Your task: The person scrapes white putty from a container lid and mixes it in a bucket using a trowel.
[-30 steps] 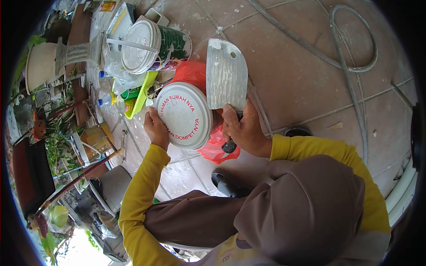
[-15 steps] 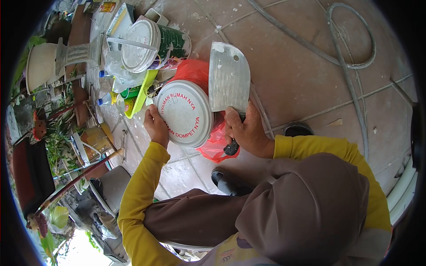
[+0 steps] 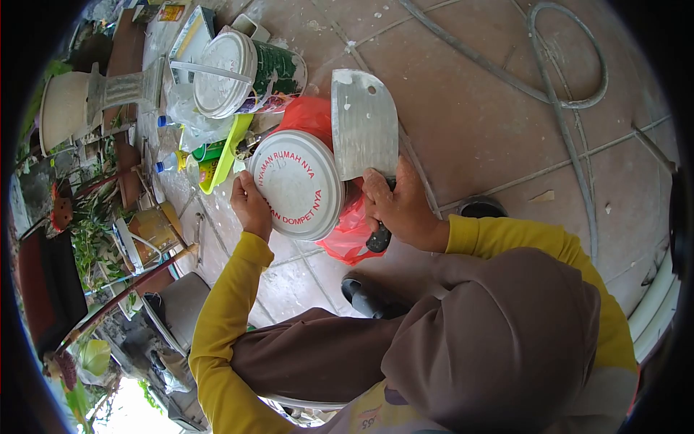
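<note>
Bucket lid [image 3: 300,189] partly blocks red plastic [image 3: 309,116] near the lime tray [image 3: 233,146].

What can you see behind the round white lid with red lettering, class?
Thin red plastic shows past the upper and lower-right edges of the lid. Whatever sits directly behind it is covered.

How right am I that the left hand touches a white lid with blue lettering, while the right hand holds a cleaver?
Not quite: the head view shows red lettering, not blue. The left hand does touch the white lid, and the right hand holds a cleaver.
</note>
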The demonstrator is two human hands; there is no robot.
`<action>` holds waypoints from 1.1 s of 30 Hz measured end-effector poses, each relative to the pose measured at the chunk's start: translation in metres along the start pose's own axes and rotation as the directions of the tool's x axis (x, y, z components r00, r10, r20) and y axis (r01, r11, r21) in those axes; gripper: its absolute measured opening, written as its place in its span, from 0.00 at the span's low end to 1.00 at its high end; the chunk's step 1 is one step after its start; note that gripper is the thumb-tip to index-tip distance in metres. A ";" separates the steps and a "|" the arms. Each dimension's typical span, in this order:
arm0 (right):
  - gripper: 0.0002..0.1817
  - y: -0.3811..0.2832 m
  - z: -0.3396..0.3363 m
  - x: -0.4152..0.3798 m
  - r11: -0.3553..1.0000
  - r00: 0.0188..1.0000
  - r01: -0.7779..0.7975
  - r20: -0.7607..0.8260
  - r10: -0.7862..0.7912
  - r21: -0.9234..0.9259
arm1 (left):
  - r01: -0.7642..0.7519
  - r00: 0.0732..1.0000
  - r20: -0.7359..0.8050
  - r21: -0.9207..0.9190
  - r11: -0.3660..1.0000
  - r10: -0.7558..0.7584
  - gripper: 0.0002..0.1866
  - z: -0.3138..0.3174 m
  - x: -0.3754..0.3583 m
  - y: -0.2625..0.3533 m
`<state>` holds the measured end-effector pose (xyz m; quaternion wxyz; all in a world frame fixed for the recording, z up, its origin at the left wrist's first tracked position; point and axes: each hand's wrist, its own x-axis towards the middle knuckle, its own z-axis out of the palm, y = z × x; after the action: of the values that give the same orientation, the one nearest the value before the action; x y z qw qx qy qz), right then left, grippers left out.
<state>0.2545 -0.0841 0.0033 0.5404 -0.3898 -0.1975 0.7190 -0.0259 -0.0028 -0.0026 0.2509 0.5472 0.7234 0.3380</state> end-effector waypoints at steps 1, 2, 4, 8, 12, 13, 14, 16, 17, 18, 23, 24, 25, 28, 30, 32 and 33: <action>0.11 -0.007 0.001 0.001 1.000 1.000 -0.014 0.007 0.014 -0.020 | -0.013 1.000 0.002 0.028 1.000 0.013 0.22 -0.001 -0.001 0.001; 0.11 -0.011 0.001 0.002 0.999 1.000 -0.027 0.011 0.028 -0.038 | -0.026 1.000 0.007 0.057 0.998 0.026 0.22 -0.002 -0.001 0.004; 0.10 -0.005 -0.004 0.006 0.991 0.995 -0.097 0.026 0.095 0.096 | -0.046 0.999 0.012 0.084 0.995 0.045 0.22 -0.001 -0.002 0.007; 0.10 0.002 -0.013 0.013 0.917 0.973 -0.228 0.092 0.210 0.328 | -0.066 0.998 0.000 0.097 0.993 0.066 0.23 0.000 -0.001 0.008; 0.12 0.011 -0.021 0.020 0.837 0.944 -0.328 0.171 0.281 0.438 | -0.056 0.998 -0.005 0.117 0.992 0.057 0.23 -0.002 0.000 0.003; 0.12 0.017 -0.025 0.024 0.807 0.932 -0.362 0.205 0.299 0.466 | -0.055 0.998 -0.003 0.107 0.993 0.055 0.23 -0.001 0.001 0.002; 0.12 0.019 -0.027 0.024 0.775 0.918 -0.395 0.238 0.317 0.493 | -0.053 0.999 0.001 0.097 0.994 0.053 0.24 -0.001 0.000 0.001; 0.12 0.011 -0.026 0.024 0.843 0.941 -0.336 0.194 0.278 0.420 | -0.070 0.998 0.002 0.103 0.992 0.070 0.24 -0.001 0.001 0.003; 0.12 0.006 -0.024 0.022 0.871 0.950 -0.307 0.174 0.259 0.383 | -0.085 0.996 0.002 0.120 0.989 0.085 0.24 -0.001 0.000 0.005; 0.11 0.002 -0.020 0.019 0.923 0.968 -0.249 0.118 0.223 0.293 | -0.097 0.995 0.001 0.136 0.986 0.097 0.24 -0.001 -0.001 0.006; 0.10 -0.005 0.001 0.005 0.998 0.997 -0.047 -0.064 0.045 -0.031 | -0.131 0.991 0.012 0.169 0.977 0.131 0.24 -0.003 -0.001 0.006; 0.10 -0.002 0.002 0.008 0.997 0.995 0.044 -0.085 -0.050 -0.064 | -0.145 0.989 0.011 0.181 0.973 0.146 0.24 -0.002 -0.001 0.006; 0.10 0.006 0.004 0.009 0.988 0.986 0.125 -0.103 -0.135 -0.092 | -0.138 0.990 0.007 0.183 0.973 0.139 0.24 -0.003 -0.002 0.007; 0.11 0.008 0.006 0.010 0.988 0.984 0.139 -0.105 -0.145 -0.060 | -0.141 0.990 -0.001 0.189 0.972 0.144 0.24 -0.004 -0.001 0.008; 0.11 0.008 0.007 0.009 0.995 0.990 0.102 -0.098 -0.102 -0.009 | -0.160 0.987 0.003 0.193 0.968 0.162 0.24 -0.004 0.001 0.002; 0.12 0.011 0.008 0.008 0.995 0.991 0.096 -0.098 -0.092 0.033 | -0.135 0.990 -0.005 0.190 0.973 0.138 0.24 -0.003 0.000 0.005; 0.12 0.010 0.009 0.009 0.994 0.991 0.100 -0.099 -0.095 0.043 | -0.122 0.992 -0.007 0.190 0.974 0.126 0.24 -0.003 -0.001 0.007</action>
<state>0.2405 -0.0783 -0.0012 0.5931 -0.4008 -0.1726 0.6766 -0.0234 -0.0031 0.0053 0.1693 0.6095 0.7190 0.2879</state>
